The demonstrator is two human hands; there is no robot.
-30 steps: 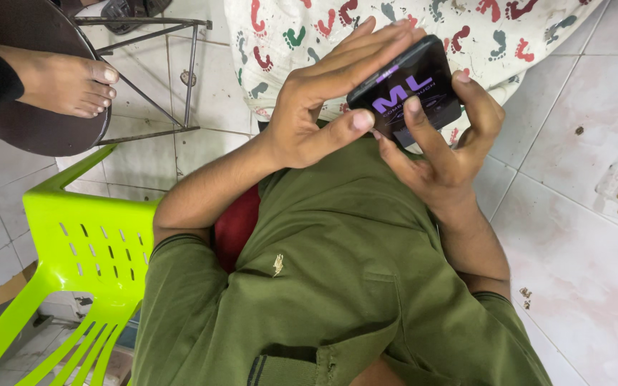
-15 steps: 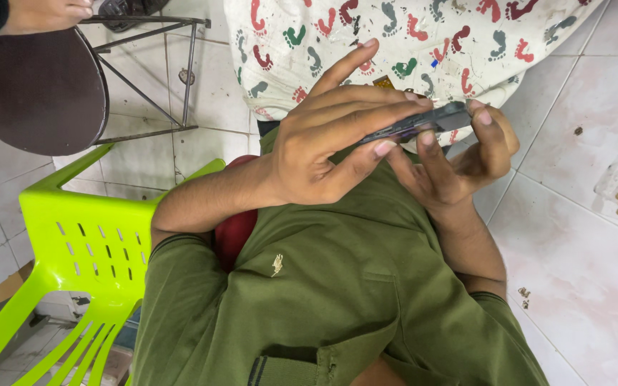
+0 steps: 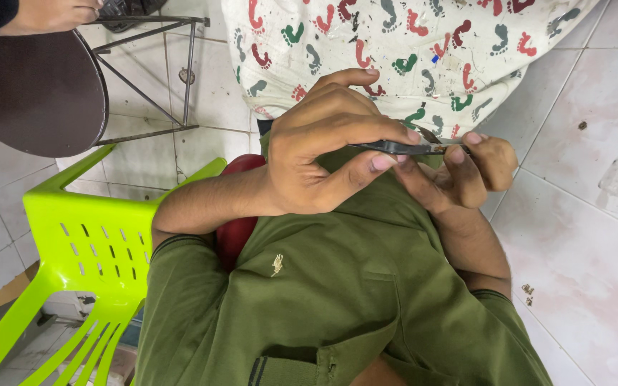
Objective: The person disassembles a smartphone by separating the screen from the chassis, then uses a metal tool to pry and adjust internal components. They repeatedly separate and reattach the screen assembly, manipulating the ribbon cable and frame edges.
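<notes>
Phone (image 3: 402, 148) now tipped fully edge-on | left hand (image 3: 330, 154) pinches its near end, right hand (image 3: 470, 171) cradles the far end, above the green shirt (image 3: 337, 286) | thin, rigid, slick, breakable: grip edges.

The shirt (image 3: 337, 300) was olive green with 1 small pale emblem on the chest. The cloth (image 3: 409, 50) was white, printed with red, green and grey footprints, and the phone (image 3: 402, 148) showed a dark edge. The chair (image 3: 87, 250) was lime green, the round tabletop (image 3: 33, 93) dark brown, and the floor tiles (image 3: 588, 236) white with faint pink mottling.
</notes>
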